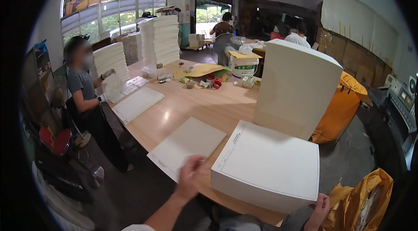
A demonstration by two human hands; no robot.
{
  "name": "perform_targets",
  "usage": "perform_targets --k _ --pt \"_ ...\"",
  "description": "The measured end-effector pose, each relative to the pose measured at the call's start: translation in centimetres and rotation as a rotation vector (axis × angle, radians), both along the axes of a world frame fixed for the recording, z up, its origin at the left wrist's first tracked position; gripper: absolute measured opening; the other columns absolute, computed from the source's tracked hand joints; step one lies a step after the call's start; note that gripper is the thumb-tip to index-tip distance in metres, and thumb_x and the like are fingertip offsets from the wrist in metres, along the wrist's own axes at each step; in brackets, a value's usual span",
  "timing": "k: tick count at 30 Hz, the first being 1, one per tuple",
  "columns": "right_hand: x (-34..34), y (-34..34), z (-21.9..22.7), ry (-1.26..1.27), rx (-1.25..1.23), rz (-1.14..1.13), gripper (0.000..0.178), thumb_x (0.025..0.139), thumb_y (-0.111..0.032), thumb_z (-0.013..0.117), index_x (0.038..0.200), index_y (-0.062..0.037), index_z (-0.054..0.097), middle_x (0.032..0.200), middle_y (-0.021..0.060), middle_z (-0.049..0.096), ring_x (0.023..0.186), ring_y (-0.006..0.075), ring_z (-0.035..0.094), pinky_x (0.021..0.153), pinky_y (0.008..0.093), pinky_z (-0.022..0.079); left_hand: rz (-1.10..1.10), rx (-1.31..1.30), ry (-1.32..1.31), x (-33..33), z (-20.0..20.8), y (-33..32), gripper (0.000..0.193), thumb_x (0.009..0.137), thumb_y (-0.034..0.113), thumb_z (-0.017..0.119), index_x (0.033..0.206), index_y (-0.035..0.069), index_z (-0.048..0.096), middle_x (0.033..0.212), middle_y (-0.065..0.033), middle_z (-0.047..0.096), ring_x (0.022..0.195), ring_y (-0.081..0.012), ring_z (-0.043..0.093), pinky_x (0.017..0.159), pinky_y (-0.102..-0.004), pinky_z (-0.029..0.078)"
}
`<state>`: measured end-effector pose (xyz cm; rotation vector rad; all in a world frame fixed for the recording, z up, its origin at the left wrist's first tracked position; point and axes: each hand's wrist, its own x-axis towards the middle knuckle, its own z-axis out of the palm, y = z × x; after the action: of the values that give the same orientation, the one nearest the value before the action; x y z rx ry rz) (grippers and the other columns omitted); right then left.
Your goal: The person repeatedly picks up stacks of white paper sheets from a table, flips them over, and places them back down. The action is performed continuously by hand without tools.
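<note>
A thick stack of white printed paper sheets with a thin border line lies at the table's front edge. At its near right corner my right hand has its fingers closed on the edge of the top sheet. My left hand hovers left of the stack, fingers loosely bent and apart, with nothing visible in it. Beneath and beyond that hand, a thin pile of printed sheets rests flat on the table. A tall block of blank white paper rises behind the thick stack.
The wooden table also holds a flat pile, tall paper stacks, tape rolls and a white bucket. A co-worker stands at left, handling clear plastic. Orange bags stand at right.
</note>
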<state>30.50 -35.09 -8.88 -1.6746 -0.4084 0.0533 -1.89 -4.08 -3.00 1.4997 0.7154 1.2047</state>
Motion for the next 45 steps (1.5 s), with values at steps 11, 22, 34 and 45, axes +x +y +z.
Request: perform_targets --k 11,22,34,45 --pt "0.8 -1.6 2.6 -0.21 -0.537 0.087 0.039 0.112 -0.03 0.059 0.085 -0.0018 0.058 0.078 0.0072 0.058 0.078 0.0186 0.055 0.077 0.0382 0.049 -0.972 0.389 0.256 18.4 2.9 -1.6 0.019 0.098 0.012 0.071 0.117 0.006 0.072 0.093 -0.0117 0.073 0.088 -0.0284 0.071 0.084 -0.0397 0.057" --pt "-0.3 4.9 8.7 0.063 -0.125 -0.019 0.042 0.105 -0.044 0.067 0.088 -0.0065 0.067 0.092 0.0152 0.073 0.085 0.0352 0.065 0.085 0.0485 0.05 -0.907 0.705 0.217 18.7 1.9 -1.3 0.025 0.1 0.018 0.073 0.121 0.006 0.072 0.132 -0.0123 0.07 0.123 -0.0315 0.065 0.105 -0.0423 0.054" --pt "-0.7 7.2 12.1 0.355 0.486 0.207 0.033 0.108 -0.02 0.056 0.077 -0.0092 0.051 0.061 0.0032 0.052 0.049 0.0153 0.054 0.045 0.0306 0.045 -0.973 0.625 0.255 17.9 4.1 -0.9 0.067 0.078 0.028 0.098 0.137 0.008 0.073 0.137 -0.0128 0.069 0.125 -0.0279 0.068 0.109 -0.0382 0.053" --pt "-0.7 6.6 12.6 0.191 0.365 0.259 0.052 0.113 -0.046 0.057 0.073 -0.0142 0.046 0.062 0.0028 0.055 0.05 0.0137 0.056 0.045 0.0264 0.042 -0.98 0.495 0.293 17.9 4.4 -1.0 0.066 0.081 0.028 0.096 0.14 0.01 0.07 0.125 -0.0102 0.075 0.122 -0.0241 0.069 0.106 -0.0372 0.054"
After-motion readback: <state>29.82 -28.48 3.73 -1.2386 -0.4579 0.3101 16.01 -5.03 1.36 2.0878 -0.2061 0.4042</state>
